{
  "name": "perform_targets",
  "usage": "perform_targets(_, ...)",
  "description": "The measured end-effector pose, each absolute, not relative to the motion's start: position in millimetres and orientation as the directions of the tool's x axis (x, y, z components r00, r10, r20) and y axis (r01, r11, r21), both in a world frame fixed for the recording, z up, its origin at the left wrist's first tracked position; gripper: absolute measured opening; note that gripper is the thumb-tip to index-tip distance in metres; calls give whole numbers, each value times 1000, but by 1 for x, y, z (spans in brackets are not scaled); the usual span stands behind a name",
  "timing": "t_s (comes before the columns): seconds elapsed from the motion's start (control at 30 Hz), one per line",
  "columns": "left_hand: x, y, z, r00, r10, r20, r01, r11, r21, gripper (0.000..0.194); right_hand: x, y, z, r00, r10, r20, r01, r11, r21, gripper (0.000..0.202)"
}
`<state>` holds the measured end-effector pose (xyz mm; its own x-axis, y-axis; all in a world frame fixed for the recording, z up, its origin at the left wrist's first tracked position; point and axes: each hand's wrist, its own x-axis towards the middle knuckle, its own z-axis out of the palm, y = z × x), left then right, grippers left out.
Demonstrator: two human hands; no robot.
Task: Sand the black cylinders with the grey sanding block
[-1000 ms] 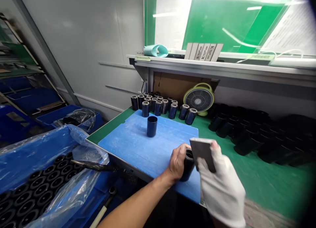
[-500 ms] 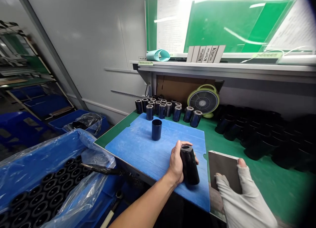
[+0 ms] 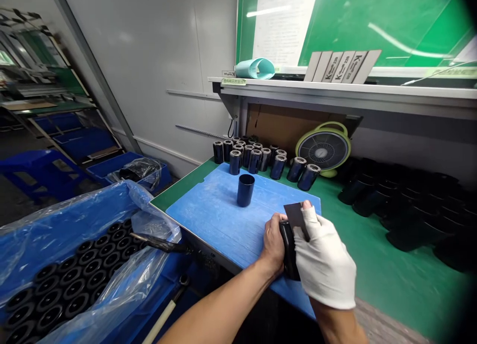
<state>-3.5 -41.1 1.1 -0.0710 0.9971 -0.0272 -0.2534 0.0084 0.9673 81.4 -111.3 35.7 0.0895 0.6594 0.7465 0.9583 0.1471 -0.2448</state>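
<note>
My left hand (image 3: 274, 242), bare, is wrapped round a glossy black cylinder (image 3: 289, 252) held tilted above the front of the blue mat (image 3: 212, 215). In my right hand (image 3: 325, 259), which wears a white glove with bare fingertips, is a thin dark grey sanding sponge (image 3: 296, 216). The sponge lies against or very close to the right side of the cylinder; the glove hides the contact. An open-topped dark blue cup (image 3: 246, 190) stands upright on the mat, beyond both hands.
Several shiny black cylinders (image 3: 255, 161) stand behind the mat, near a green fan (image 3: 323, 148). More dark cylinders (image 3: 406, 235) fill the right side. At left, a blue crate (image 3: 122, 197) lined with plastic holds black parts. A shelf (image 3: 335, 88) overhangs the back.
My right hand has lifted the sanding sponge from the green bench and brought it left to the cylinder. My left hand still holds the cylinder. The view has shifted slightly.
</note>
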Motion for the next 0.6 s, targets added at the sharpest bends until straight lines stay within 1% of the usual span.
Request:
perform_targets(0.07,-4,-43,1,-56,997,-45,-243,30,970,42,80,-113,37,40,680,732,970,149,-191,57)
perform_targets(0.13,-5,-44,0,-57,998,-39,-205,26,978,40,81,-113,37,16,699,715,974,152,-170,58)
perform_targets(0.2,-5,-44,-3,-70,997,11,-135,-20,991,35,83,-110,36,65,665,744,978,105,-180,59)
perform_targets(0.27,-5,-44,-6,-75,997,37,-100,-44,994,34,85,-108,36,78,641,763,977,103,-187,60)
perform_targets(0.4,-3,-43,-11,-46,999,18,-122,-24,992,38,89,-113,33,9,722,692,962,182,-202,59)
perform_targets(0.5,-3,-44,-11,-59,996,59,-87,-64,994,36,89,-112,34,80,665,742,973,111,-204,59)
perform_targets(0.53,-3,-44,-10,-70,995,72,-76,-78,994,35,89,-112,35,84,650,756,973,109,-201,59)
perform_targets(0.6,-4,-45,-8,-82,995,62,-94,-69,993,36,88,-114,37,43,667,744,969,155,-195,59)
